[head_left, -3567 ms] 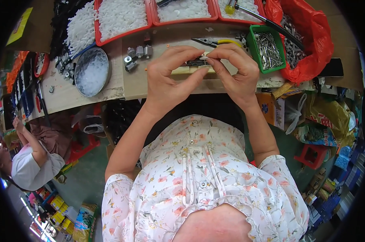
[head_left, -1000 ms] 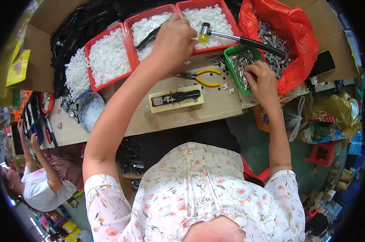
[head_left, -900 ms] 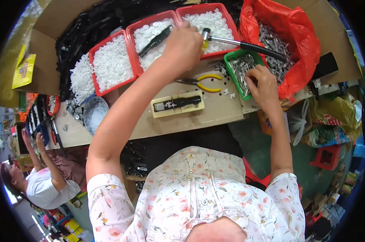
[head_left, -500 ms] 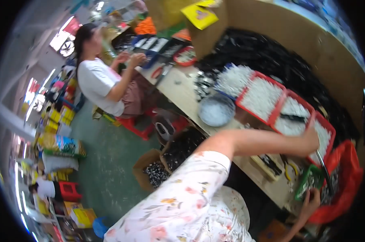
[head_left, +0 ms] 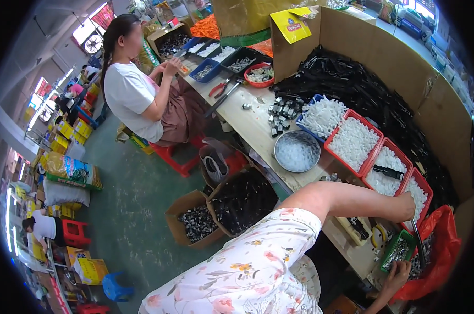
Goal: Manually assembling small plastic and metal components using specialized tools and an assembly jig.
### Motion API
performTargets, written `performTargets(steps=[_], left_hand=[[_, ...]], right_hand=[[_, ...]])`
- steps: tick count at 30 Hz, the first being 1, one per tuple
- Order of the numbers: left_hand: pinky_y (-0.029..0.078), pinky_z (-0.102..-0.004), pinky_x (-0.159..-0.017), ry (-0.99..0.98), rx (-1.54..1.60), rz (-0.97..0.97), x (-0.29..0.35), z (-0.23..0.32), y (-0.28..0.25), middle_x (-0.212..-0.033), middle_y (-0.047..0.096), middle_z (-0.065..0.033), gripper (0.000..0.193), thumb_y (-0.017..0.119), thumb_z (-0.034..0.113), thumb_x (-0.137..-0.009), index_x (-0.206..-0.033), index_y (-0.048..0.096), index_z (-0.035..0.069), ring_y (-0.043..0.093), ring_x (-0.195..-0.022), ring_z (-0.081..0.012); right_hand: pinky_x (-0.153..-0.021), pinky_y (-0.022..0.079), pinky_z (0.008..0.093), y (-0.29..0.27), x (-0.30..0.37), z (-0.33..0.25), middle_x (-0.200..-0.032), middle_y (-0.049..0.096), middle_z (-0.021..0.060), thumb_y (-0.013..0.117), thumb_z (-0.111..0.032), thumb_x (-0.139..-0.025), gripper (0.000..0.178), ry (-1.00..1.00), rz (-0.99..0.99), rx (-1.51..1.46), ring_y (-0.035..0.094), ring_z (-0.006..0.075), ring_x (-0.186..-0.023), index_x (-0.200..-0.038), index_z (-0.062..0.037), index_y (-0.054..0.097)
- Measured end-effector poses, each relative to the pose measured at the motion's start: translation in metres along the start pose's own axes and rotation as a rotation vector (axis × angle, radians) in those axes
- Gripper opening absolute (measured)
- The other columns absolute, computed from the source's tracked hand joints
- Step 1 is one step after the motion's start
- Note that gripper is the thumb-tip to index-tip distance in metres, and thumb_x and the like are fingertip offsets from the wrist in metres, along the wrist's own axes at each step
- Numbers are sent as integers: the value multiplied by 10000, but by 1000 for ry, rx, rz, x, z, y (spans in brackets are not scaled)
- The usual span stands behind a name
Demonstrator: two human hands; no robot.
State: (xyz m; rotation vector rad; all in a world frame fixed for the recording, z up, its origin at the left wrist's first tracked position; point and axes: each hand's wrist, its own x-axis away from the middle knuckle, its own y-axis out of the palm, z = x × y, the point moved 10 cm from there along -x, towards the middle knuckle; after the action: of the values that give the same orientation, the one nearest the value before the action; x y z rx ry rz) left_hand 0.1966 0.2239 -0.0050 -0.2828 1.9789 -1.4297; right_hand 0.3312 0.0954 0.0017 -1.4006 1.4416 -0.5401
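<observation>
My left hand is closed at the near edge of the rightmost red tray, which holds small white plastic pieces. A curved bar, bright metal above and black below, runs down from this hand, which looks closed on it. My right hand is at the near edge of a green basket of small metal parts, its fingers bent together. Whatever they pinch is too small to see. Beside the basket is a red plastic bag with small metallic pieces inside.
More red trays of white pieces and a metal bowl line the bench. Behind them black strips are heaped against cardboard. Yellow-handled pliers lie nearby. Open cartons stand on the floor. A co-worker sits at the far left.
The view has turned a little and become sharper, so the bench sits differently in it. Both hands stay near the same tray and basket; the right fingers sit lower against the basket's edge.
</observation>
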Motion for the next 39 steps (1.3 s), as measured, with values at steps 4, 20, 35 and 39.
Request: performTargets(steps=[4, 20, 35, 39], left_hand=[[415, -417, -670, -27, -1, 33, 7, 0, -3, -854, 714, -32, 159, 603, 234, -831, -827, 746, 164, 625, -802, -230], [531, -484, -674, -391, 402, -57, 17, -62, -6, -799, 687, -189, 120, 700, 114, -694, -794, 717, 50, 690, -814, -371], [521, -201, -606, -844, 2164, -28, 126, -42, -51, -834, 706, -81, 158, 705, 137, -917, -986, 694, -5, 640, -672, -104], [536, -214, -614, -820, 2228, -31, 135, -41, -53, -845, 705, -93, 172, 703, 120, -915, -1017, 691, -19, 651, -682, -116]], right_hand=[[-771, 473, 390, -2, 3, 1, -925, 544, 163, 624, -21, -885, 87, 23, 9, 1, 584, 324, -846, -888, 56, 584], [-791, 478, 388, -28, 4, -17, -932, 614, 176, 628, -41, -904, 94, 53, 201, -146, 609, 320, -878, -912, 52, 623], [-765, 487, 273, -16, -65, -141, -879, 666, 83, 721, 21, -841, 72, 3, 369, -583, 628, 154, -833, -888, 30, 667], [-749, 498, 277, -9, -69, -156, -874, 672, 85, 730, 15, -838, 75, -22, 370, -538, 635, 157, -814, -889, 27, 676]])
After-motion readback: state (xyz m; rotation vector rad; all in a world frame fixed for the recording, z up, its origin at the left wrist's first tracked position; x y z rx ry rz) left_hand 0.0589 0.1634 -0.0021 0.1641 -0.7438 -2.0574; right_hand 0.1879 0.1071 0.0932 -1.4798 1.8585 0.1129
